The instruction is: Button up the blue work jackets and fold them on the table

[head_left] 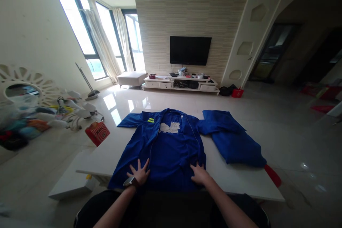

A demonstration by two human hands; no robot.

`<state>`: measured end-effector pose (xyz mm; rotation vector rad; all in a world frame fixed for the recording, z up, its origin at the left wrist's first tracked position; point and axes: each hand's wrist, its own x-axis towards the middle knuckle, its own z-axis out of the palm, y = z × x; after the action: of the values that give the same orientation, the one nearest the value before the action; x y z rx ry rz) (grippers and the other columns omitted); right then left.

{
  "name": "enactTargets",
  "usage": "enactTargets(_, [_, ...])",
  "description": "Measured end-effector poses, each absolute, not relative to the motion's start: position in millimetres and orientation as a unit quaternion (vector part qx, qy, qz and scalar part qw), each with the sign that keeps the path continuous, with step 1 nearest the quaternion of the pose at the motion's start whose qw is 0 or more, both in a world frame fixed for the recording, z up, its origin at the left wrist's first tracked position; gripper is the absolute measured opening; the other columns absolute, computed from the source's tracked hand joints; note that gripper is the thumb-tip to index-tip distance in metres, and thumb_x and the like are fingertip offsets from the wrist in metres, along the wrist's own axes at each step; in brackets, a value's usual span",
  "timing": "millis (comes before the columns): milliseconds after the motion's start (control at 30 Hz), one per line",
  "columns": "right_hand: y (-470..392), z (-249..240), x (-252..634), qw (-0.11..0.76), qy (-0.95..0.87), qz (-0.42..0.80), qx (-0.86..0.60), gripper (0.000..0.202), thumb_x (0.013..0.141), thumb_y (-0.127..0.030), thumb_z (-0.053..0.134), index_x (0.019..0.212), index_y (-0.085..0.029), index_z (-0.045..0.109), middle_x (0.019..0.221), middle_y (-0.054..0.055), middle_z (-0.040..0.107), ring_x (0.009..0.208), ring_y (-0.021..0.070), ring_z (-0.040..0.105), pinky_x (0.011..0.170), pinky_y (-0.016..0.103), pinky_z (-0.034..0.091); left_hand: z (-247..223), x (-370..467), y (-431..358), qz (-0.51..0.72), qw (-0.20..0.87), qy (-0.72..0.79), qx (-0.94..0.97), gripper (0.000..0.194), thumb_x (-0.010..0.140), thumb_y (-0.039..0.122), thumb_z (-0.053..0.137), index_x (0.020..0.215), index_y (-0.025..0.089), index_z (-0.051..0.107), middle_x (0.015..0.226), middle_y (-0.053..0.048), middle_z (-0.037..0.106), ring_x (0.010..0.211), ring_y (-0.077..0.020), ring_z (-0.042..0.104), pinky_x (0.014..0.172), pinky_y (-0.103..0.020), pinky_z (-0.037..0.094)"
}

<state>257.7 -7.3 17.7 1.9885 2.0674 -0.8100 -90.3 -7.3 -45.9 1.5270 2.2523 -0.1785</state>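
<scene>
A blue work jacket (171,156) lies spread on the white table (100,156), its front open and its collar at the far end. Inside its back, a pale, torn-edged patch shows. A yellow-green reflective strip marks the left chest. Flat on the jacket's lower left front panel, with fingers spread, rests my left hand (140,175), a watch on its wrist. My right hand (200,174) lies on the lower right edge of the jacket, fingers apart and some fingertips hard to make out. To the right, a folded blue garment (237,144) touches the jacket's right sleeve.
A red bag (97,133) stands beyond the table's left edge. Part of a red stool (273,176) shows at the right. Below the left side sits a white bench (71,181). Piled items (34,124) lie farther left, and a TV cabinet (181,84) lines the far wall.
</scene>
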Motion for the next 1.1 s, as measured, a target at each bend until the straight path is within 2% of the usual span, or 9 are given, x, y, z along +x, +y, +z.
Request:
enactTargets(100, [20, -15, 245, 0.118, 0.680, -0.264, 0.674, 0.085, 0.084, -0.031, 0.065, 0.162, -0.028, 0.031, 0.168, 0.020, 0.022, 0.151, 0.0479, 0.024, 0.110, 0.057, 0.040, -79, -95, 12, -0.068, 0.185, 0.811, 0.550, 0.069, 0.097, 0.058, 0.030, 0.163, 0.039, 0.018, 0.174, -0.012, 0.002, 0.151, -0.0582, 0.009, 0.109, -0.080, 0.016])
enactTargets(200, [49, -29, 244, 0.127, 0.678, -0.241, 0.683, 0.081, 0.089, -0.035, 0.061, 0.162, -0.034, 0.027, 0.170, 0.017, 0.017, 0.152, 0.0491, 0.022, 0.106, 0.060, 0.043, -80, -88, 38, -0.058, 0.172, 0.811, 0.556, 0.066, 0.099, 0.055, 0.025, 0.163, 0.039, 0.020, 0.174, -0.012, 0.002, 0.152, -0.0574, 0.009, 0.110, -0.079, 0.015])
enactTargets(333, [69, -21, 256, 0.105, 0.728, -0.216, 0.642, 0.070, 0.087, -0.027, 0.064, 0.154, -0.029, 0.045, 0.162, 0.018, 0.037, 0.142, 0.0425, 0.044, 0.106, 0.051, 0.045, -64, -87, 62, -0.026, 0.165, 0.811, 0.560, 0.065, 0.099, 0.054, 0.031, 0.162, 0.037, 0.028, 0.173, -0.010, 0.009, 0.153, -0.0528, 0.011, 0.114, -0.073, 0.018])
enactTargets(467, [68, -10, 269, 0.030, 0.761, -0.211, 0.612, 0.049, 0.089, -0.025, 0.059, 0.138, -0.020, 0.061, 0.135, 0.016, 0.065, 0.124, 0.0315, 0.061, 0.102, 0.041, 0.046, -54, -106, 52, 0.032, 0.168, 0.840, 0.515, 0.080, 0.087, 0.047, 0.059, 0.159, 0.024, 0.031, 0.152, -0.022, 0.045, 0.141, -0.0450, 0.043, 0.107, -0.059, 0.041])
enactTargets(633, [60, -5, 279, -0.044, 0.765, -0.255, 0.589, 0.027, 0.085, -0.020, 0.059, 0.107, -0.016, 0.073, 0.108, 0.011, 0.074, 0.101, 0.0238, 0.068, 0.086, 0.030, 0.049, -56, -130, 14, 0.153, 0.278, 0.819, 0.478, 0.070, 0.073, 0.034, 0.074, 0.134, 0.010, 0.050, 0.116, -0.019, 0.069, 0.109, -0.0330, 0.069, 0.095, -0.039, 0.052])
enactTargets(700, [60, -1, 283, -0.110, 0.754, -0.254, 0.595, 0.020, 0.082, -0.018, 0.059, 0.096, -0.018, 0.072, 0.101, 0.009, 0.074, 0.095, 0.0216, 0.068, 0.084, 0.028, 0.048, -59, -133, 0, 0.200, 0.284, 0.824, 0.449, 0.063, 0.070, 0.036, 0.077, 0.124, 0.011, 0.055, 0.112, -0.017, 0.072, 0.106, -0.0329, 0.070, 0.093, -0.038, 0.054])
enactTargets(833, [59, 7, 296, -0.349, 0.668, -0.202, 0.626, 0.014, 0.075, -0.019, 0.057, 0.086, -0.019, 0.066, 0.095, 0.008, 0.065, 0.095, 0.0227, 0.063, 0.091, 0.032, 0.049, -60, -134, -18, 0.302, 0.294, 0.819, 0.388, 0.053, 0.065, 0.030, 0.080, 0.111, 0.010, 0.061, 0.122, -0.020, 0.071, 0.116, -0.0337, 0.068, 0.097, -0.038, 0.055])
enactTargets(967, [54, 4, 314, -0.519, 0.508, -0.225, 0.650, 0.039, 0.063, -0.022, 0.060, 0.101, -0.019, 0.063, 0.107, 0.008, 0.056, 0.094, 0.0229, 0.061, 0.089, 0.035, 0.052, -49, -131, -23, 0.368, 0.282, 0.806, 0.368, 0.046, 0.068, 0.025, 0.077, 0.110, 0.009, 0.066, 0.128, -0.023, 0.069, 0.124, -0.0350, 0.064, 0.101, -0.039, 0.054])
enactTargets(1100, [51, -1, 326, -0.632, 0.258, -0.314, 0.660, 0.058, 0.051, -0.030, 0.074, 0.105, -0.021, 0.056, 0.114, 0.005, 0.053, 0.092, 0.0202, 0.061, 0.081, 0.033, 0.054, -35, -105, -27, 0.397, 0.179, 0.776, 0.457, 0.041, 0.081, 0.034, 0.070, 0.116, 0.014, 0.070, 0.119, -0.015, 0.073, 0.114, -0.0315, 0.069, 0.100, -0.042, 0.054])
